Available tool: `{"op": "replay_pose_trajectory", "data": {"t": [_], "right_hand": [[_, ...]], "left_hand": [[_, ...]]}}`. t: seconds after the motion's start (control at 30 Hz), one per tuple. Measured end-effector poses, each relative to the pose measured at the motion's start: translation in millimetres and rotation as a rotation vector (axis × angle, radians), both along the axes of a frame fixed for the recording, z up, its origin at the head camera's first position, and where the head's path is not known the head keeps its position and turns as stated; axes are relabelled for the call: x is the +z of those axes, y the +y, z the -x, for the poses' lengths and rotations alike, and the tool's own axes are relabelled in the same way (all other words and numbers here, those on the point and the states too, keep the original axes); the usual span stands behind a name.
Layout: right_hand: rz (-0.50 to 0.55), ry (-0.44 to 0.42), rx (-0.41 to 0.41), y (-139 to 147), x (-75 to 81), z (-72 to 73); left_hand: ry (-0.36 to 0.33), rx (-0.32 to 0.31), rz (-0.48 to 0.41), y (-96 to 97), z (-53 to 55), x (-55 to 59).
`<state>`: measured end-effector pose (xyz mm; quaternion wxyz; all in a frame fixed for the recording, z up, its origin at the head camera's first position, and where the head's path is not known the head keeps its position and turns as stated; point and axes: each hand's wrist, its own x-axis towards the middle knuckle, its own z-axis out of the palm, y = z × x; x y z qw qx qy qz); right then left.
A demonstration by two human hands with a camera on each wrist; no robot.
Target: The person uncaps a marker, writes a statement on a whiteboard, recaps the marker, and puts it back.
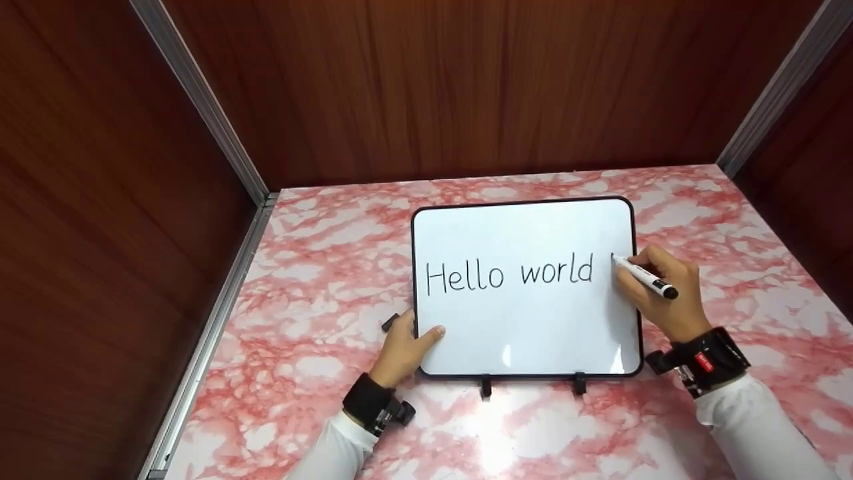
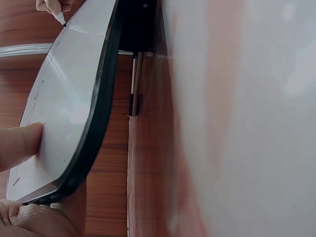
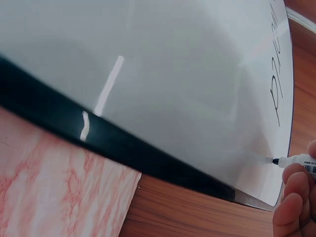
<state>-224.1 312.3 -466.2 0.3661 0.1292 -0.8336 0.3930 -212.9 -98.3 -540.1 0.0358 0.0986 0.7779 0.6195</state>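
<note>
A small whiteboard [image 1: 526,333] with a dark frame leans back on a stand, and "Hello world" is written across it in black. My left hand [image 1: 402,348] grips its lower left edge; in the left wrist view the thumb [image 2: 22,143] lies on the white face, other fingers behind. At the right edge my right hand [image 1: 666,287] pinches a white marker [image 1: 643,275] with a black end. The marker's dark tip [image 3: 276,161] is at the board's face, just right of the "d"; whether it touches, I cannot tell.
Black stand feet [image 1: 486,387] hold the board's bottom edge above a red-and-white marbled table [image 1: 320,267]. Brown wood panels [image 1: 453,87] with metal corner strips [image 1: 206,100] enclose the back and sides. Each wrist wears a black band with a camera [image 1: 710,360].
</note>
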Motion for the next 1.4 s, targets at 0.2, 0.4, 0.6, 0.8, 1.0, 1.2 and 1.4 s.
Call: {"op": "replay_pose_trajectory", "data": {"t": [0.2,0.4,0.6,0.8,1.0,1.2,1.4], "right_hand": [[-0.007,0.022,0.009,2,-3.7,-0.3],[-0.020,0.028,0.014,1,-7.2,-4.4],[-0.044,0.035,0.020,-1,-9.5,-7.9],[-0.033,0.013,0.027,-2,-11.4,-12.7],[-0.040,0.011,0.038,-2,-12.1,-15.2],[-0.050,0.020,0.037,-3,-12.2,-16.3],[-0.030,0.054,0.020,-1,-13.2,-17.1]], "left_hand": [[0.007,-0.010,-0.008,0.0,1.1,0.3],[0.006,-0.009,-0.009,0.2,1.0,-1.0],[0.002,-0.004,-0.004,-0.2,0.3,-0.6],[-0.007,0.000,-0.014,0.6,-0.2,-0.3],[-0.007,0.003,0.005,0.3,0.0,-1.3],[-0.001,0.004,0.019,-0.6,0.7,-2.0],[-0.002,0.000,0.007,-0.2,0.1,-1.1]]}}
